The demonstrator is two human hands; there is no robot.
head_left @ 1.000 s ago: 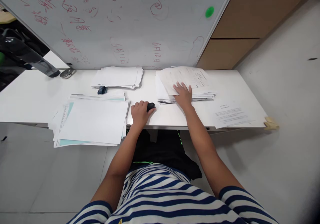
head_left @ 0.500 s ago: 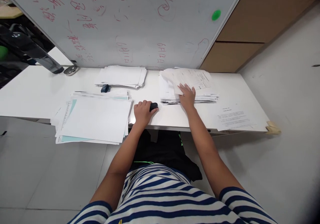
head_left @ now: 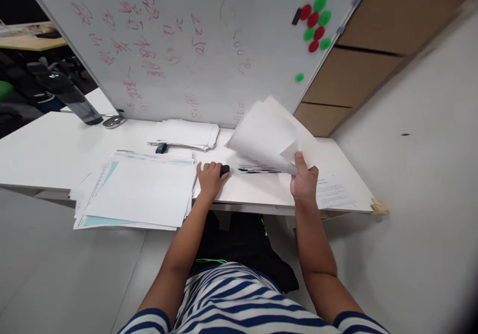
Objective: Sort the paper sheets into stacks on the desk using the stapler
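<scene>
Two hands: both are yours, set apart over the white desk [head_left: 261, 190].
Left hand [head_left: 210, 179]: your fingers are curled around a black object [head_left: 224, 170] at desk level; only one end of it shows.
Right hand [head_left: 304, 182]: your thumb presses on top of some loose sheets [head_left: 263, 132], gripping their near right corner; the other fingers are partly hidden.
Loose sheets: bent in a curve, you hold them up above a paper pile [head_left: 259, 168], which lies to the right of the black object.
Printed page [head_left: 332, 194]: flat near the desk's front edge, just right of your right hand.
Large stack [head_left: 140, 192]: left of your left hand, overhanging the front edge, pale blue-green showing among white.
Small stack [head_left: 188, 132]: farther back, with a small dark blue item [head_left: 161, 148] just in front.
Whiteboard [head_left: 168, 85]: along the back, bearing red handwriting and round red and green magnets [head_left: 312, 20].
Bottle [head_left: 74, 100]: far left, beside a small oval object [head_left: 114, 121].
</scene>
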